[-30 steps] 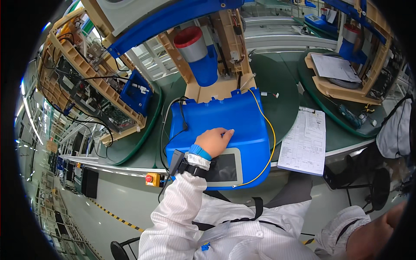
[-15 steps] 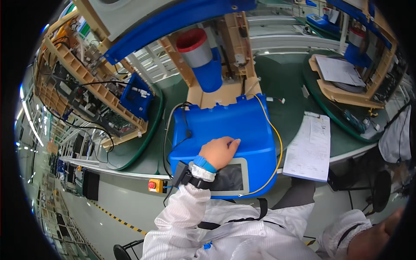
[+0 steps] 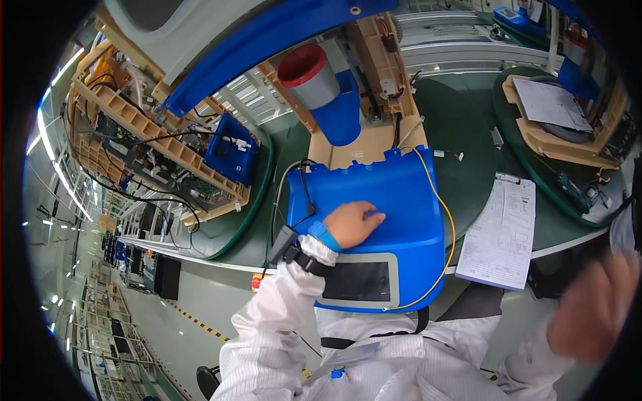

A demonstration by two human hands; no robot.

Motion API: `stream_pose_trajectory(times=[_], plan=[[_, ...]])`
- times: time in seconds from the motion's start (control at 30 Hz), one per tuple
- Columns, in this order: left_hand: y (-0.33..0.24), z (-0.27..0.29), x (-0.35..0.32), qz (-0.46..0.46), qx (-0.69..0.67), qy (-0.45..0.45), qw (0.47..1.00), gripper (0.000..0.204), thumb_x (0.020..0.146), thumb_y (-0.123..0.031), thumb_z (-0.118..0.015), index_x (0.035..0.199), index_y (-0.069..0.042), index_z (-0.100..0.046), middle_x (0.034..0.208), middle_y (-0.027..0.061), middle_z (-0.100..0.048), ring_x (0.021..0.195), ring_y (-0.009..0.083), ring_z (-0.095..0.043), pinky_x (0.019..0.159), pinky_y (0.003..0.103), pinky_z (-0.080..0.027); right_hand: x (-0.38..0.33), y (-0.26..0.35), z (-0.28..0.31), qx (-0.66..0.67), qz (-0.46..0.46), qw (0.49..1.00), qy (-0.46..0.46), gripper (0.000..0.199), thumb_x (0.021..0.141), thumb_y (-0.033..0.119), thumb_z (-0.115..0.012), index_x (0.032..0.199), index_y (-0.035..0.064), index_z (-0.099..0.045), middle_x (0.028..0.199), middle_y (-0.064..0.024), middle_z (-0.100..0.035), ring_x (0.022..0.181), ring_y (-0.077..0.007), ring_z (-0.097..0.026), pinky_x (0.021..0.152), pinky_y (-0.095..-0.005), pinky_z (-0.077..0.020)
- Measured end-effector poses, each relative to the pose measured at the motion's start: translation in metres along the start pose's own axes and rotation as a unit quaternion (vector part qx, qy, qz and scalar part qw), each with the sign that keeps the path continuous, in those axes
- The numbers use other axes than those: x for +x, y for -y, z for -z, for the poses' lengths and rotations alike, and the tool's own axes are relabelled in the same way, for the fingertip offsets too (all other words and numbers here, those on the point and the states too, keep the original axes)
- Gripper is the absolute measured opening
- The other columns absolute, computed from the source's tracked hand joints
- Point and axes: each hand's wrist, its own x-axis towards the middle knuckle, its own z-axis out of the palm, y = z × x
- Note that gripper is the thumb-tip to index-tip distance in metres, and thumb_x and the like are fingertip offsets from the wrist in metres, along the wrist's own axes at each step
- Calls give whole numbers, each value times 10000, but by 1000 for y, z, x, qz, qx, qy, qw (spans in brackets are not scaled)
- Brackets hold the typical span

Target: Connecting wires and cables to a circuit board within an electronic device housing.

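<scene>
My left hand (image 3: 351,224) rests on a blue plastic cover (image 3: 374,187), its fingers curled under and its palm hidden. Whether anything is in it does not show. A dark rectangular screen (image 3: 358,282) in a grey frame sits in the near part of the cover, just below that hand. Along the cover's right side runs a yellow cable (image 3: 447,227), and a black cable (image 3: 306,190) lies at its left. My right hand (image 3: 595,304) is raised at the far right, smeared by motion, away from the cover. Nothing can be made out in it.
Behind the cover stands a beige machine frame (image 3: 394,80) with a red-rimmed cup (image 3: 307,73). An opened unit with circuit boards and wires (image 3: 167,154) stands left. To the right lie printed sheets (image 3: 498,230) on the table edge and another unit on a round green turntable (image 3: 511,144).
My right hand has come up from the lower right corner and is blurred. The whole scene has shifted slightly right in view. My left hand stays on the blue cover.
</scene>
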Motion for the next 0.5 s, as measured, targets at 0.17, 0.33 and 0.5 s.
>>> stream_pose_trajectory(times=[0.17, 0.33, 0.5], plan=[[-4, -2, 62, -79, -49, -186, 978, 462, 896, -326, -631, 1188, 31, -614, 1045, 225, -666, 942, 347, -645, 802, 401, -510, -33, -178, 116, -183, -297, 926, -144, 259, 915, 65, -596, 1153, -35, -622, 1044, -127, -660, 978, -202, -632, 868, -342, -511], [-40, -19, 150, -91, -1, -328, 940, 480, 861, -310, -643, 1166, 59, -616, 1092, 242, -640, 1003, 371, -607, 862, 425, -488, -77, -270, 158, -297, -428, 853, -38, 532, 858, 190, -714, 1292, -59, -532, 1207, -169, -623, 1116, -254, -599, 955, -341, -481], [-27, 0, 213, 18, 14, -219, 975, 474, 808, -362, -677, 1040, 51, -668, 916, 189, -682, 820, 331, -642, 765, 420, -506, -68, -319, 141, -318, -408, 856, 7, 743, 812, 352, -754, 1343, -77, -460, 1314, -235, -515, 1196, -315, -531, 1011, -370, -429]])
